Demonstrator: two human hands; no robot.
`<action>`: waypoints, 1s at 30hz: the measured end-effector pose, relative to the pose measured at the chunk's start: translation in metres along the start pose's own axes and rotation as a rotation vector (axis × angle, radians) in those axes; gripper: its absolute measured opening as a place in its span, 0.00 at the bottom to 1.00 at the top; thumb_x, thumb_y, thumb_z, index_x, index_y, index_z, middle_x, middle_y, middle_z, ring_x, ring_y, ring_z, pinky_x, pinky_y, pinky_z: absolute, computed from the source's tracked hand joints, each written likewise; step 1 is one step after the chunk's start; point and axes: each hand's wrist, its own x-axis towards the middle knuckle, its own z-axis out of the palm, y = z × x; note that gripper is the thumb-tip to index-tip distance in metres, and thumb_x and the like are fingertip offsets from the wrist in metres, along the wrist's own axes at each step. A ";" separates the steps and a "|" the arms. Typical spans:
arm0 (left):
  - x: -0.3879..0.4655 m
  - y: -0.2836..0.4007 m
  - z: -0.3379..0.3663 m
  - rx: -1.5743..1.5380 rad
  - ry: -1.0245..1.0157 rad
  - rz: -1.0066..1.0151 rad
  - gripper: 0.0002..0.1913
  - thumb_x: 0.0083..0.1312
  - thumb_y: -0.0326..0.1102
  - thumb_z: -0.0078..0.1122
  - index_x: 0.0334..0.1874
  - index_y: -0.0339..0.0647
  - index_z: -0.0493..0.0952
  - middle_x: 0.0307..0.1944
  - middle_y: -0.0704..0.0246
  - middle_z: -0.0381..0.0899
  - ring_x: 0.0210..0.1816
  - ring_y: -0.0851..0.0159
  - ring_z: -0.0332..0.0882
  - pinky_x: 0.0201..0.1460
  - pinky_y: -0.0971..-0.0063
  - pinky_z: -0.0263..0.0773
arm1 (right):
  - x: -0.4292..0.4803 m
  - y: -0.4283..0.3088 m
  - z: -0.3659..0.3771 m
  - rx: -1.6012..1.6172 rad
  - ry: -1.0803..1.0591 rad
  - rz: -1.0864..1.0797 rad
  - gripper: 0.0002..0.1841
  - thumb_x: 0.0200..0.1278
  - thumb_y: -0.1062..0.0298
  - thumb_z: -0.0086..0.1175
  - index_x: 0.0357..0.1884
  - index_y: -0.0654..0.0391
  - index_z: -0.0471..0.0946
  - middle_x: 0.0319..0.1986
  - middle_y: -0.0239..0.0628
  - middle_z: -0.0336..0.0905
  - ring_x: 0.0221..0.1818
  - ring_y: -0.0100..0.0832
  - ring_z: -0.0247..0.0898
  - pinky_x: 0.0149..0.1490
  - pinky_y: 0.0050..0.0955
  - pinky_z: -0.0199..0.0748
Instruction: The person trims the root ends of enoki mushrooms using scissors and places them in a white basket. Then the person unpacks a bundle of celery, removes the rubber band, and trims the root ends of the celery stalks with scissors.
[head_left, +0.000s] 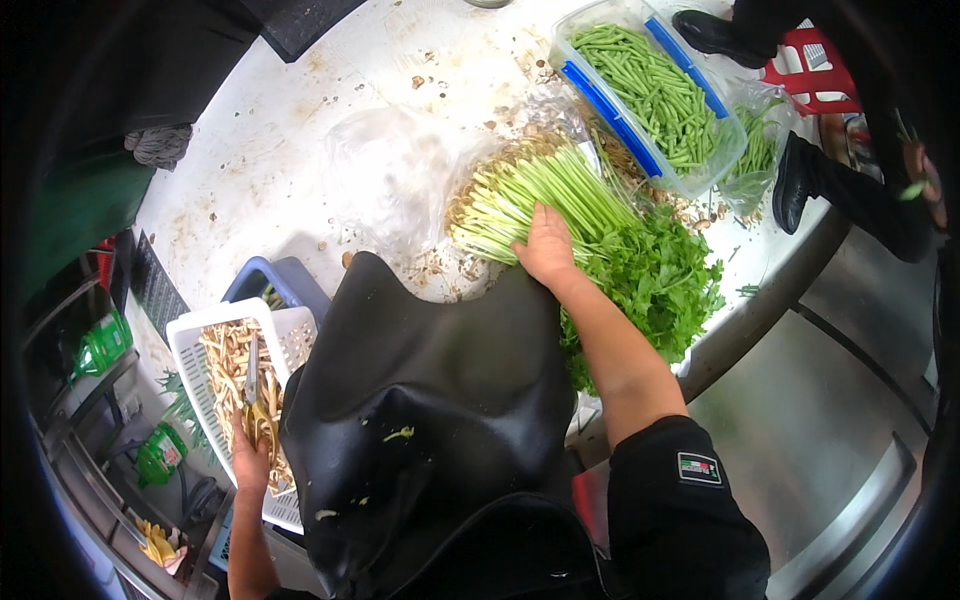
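A large bundle of leafy green celery (555, 191) lies on the white floor, its pale root ends to the upper left and its leaves to the lower right. On the stalks rests my right hand (546, 244), fingers together; whether it grips any stalk is unclear. My left hand (251, 457) is over the white plastic basket (180, 337) at the lower left, at the gold handles of a pair of scissors (255, 405). The blades point up over pale cut strips (229, 360) in the basket. How firmly the fingers hold the handles cannot be told.
A clear tub with blue clips (607, 116) holds green beans (645, 90); a bag of greens (754, 150) lies beside it. Clear plastic film (390, 172) and scraps are left of the celery. Another person's black shoes (791, 184) stand at the right. A blue basket (300, 281) adjoins the white one.
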 end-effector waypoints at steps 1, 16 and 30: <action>0.002 -0.002 0.000 -0.043 -0.009 -0.046 0.32 0.54 0.24 0.49 0.62 0.38 0.50 0.55 0.52 0.63 0.56 0.52 0.63 0.56 0.71 0.59 | 0.004 -0.001 0.008 -0.033 0.007 0.006 0.40 0.41 0.63 0.58 0.56 0.66 0.52 0.52 0.49 0.57 0.56 0.45 0.51 0.61 0.38 0.47; 0.021 0.027 -0.027 0.107 -0.011 0.074 0.19 0.55 0.27 0.49 0.51 0.36 0.66 0.44 0.58 0.71 0.43 0.57 0.70 0.47 0.70 0.66 | 0.026 0.002 0.000 -0.137 -0.143 -0.014 0.31 0.40 0.61 0.57 0.50 0.60 0.64 0.39 0.43 0.69 0.46 0.41 0.60 0.52 0.36 0.52; 0.086 0.199 -0.052 -0.371 -0.154 0.326 0.18 0.60 0.29 0.47 0.54 0.35 0.65 0.45 0.64 0.70 0.45 0.71 0.68 0.49 0.79 0.63 | 0.034 0.045 -0.055 0.605 -0.396 0.046 0.32 0.40 0.63 0.53 0.51 0.66 0.62 0.47 0.51 0.67 0.50 0.40 0.64 0.54 0.31 0.60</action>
